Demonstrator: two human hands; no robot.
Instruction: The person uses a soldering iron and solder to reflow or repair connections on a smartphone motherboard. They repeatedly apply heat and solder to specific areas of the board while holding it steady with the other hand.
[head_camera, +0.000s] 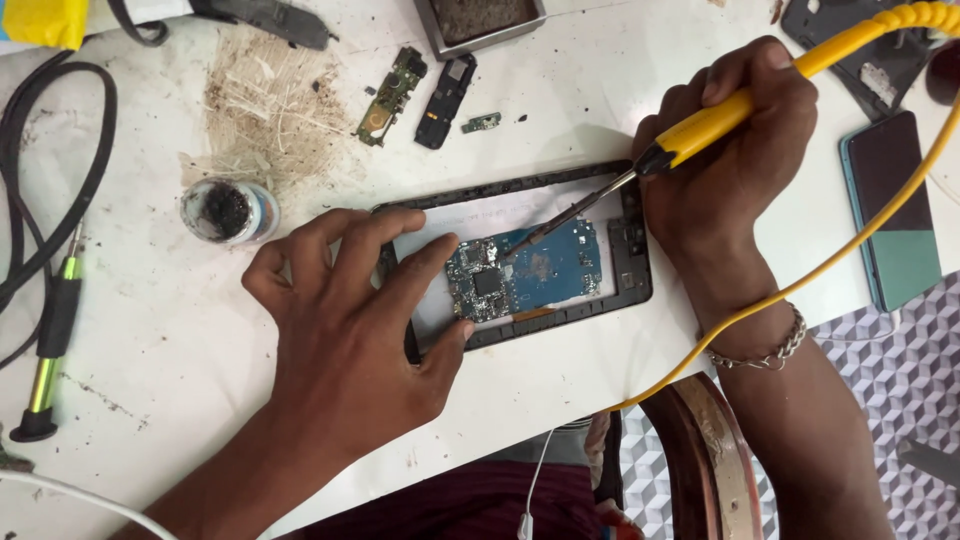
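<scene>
Closely worked: soldering a phone circuit board

Overhead on a white worktable (560, 380), the right hand (735, 150) is clenched around a yellow soldering iron (700, 125), its tip touching a blue circuit board (545, 268) lying inside a black phone frame (632, 262). The left hand (350, 320) lies with fingers spread, fingertips pressing the board's left edge and grasping nothing. A small round tub (228, 210) of dark paste stands left of the frame. A grey square tray (480, 22) of brown material sits at the top edge.
</scene>
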